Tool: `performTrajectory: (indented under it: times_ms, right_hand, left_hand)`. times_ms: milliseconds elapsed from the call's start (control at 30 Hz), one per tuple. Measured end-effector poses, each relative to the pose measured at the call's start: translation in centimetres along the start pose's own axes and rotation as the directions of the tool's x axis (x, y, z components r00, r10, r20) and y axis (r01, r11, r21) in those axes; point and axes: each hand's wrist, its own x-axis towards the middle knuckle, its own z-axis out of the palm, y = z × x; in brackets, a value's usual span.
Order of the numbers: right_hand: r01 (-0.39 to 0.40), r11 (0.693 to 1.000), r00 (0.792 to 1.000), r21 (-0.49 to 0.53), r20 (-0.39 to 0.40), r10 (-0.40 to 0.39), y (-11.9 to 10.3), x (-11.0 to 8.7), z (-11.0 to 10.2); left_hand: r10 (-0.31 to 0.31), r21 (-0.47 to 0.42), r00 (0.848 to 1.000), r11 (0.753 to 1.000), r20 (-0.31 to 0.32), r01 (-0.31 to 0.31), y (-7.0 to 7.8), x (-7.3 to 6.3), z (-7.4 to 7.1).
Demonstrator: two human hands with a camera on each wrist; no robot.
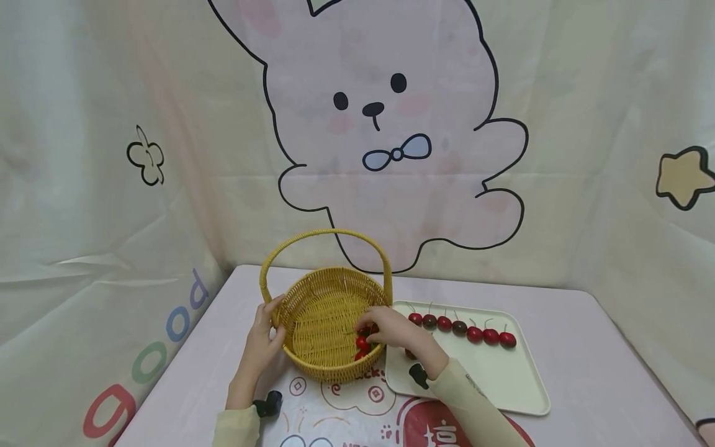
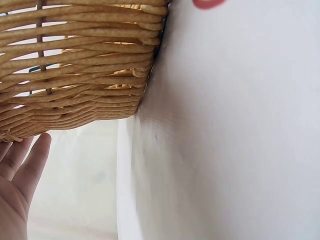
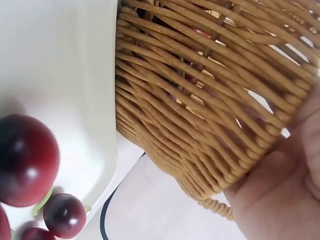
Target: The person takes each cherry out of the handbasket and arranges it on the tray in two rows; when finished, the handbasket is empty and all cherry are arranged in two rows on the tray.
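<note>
A yellow woven basket [image 1: 329, 372] with a tall arched handle [image 1: 321, 233] stands on the table. At its left side, my left hand [image 1: 257, 344] rests on the rim near the handle's base. Its extended fingers [image 2: 32, 167] touch the weave in the left wrist view. My right hand [image 1: 393, 329] reaches over the right rim, fingers bent down into the basket around a dark cherry [image 1: 365, 331]. Just below the fingertips lie red cherries [image 1: 361, 343] along the basket's inner right side. In the right wrist view, the basket wall [image 3: 200, 100] hides those fingertips.
A white tray [image 1: 503, 385] lies right of the basket, close beside it. Along its far side runs a row of several stemmed cherries [image 1: 475, 334]. Another cherry [image 1: 410, 353] shows partly behind my right wrist. A printed fabric backdrop [image 1: 391, 205] hangs behind the table [image 1: 592, 347].
</note>
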Motion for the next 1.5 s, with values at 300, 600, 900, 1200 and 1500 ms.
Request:
performTrajectory:
  times_ms: [300,600,900,1200,1500]
  right_hand:
    - [-0.041,0.999,0.997,-0.003,0.062,0.041,0.2,0.9,0.4]
    - [-0.089,0.996,0.986,-0.032,0.138,0.092,0.0,1.8,0.9]
    - [-0.050,0.997,0.982,-0.060,0.179,0.060,-0.1,2.1,0.8]
    - [-0.060,0.997,0.977,-0.051,0.203,0.070,-0.1,2.2,1.0]
    - [-0.011,1.000,0.989,-0.025,0.150,0.014,0.5,2.2,1.3]
  left_hand:
    - [0.011,0.008,1.000,1.000,0.000,-0.011,0.1,0.0,0.1]
    - [0.024,0.007,1.000,1.000,-0.010,-0.024,-0.2,0.0,0.1]
    - [0.031,0.005,0.999,1.000,-0.009,-0.031,-0.1,0.1,0.0]
    - [0.035,0.002,0.999,0.999,-0.009,-0.035,-0.1,0.1,0.1]
    - [0.026,0.009,1.000,1.000,-0.007,-0.026,0.0,0.1,-0.1]
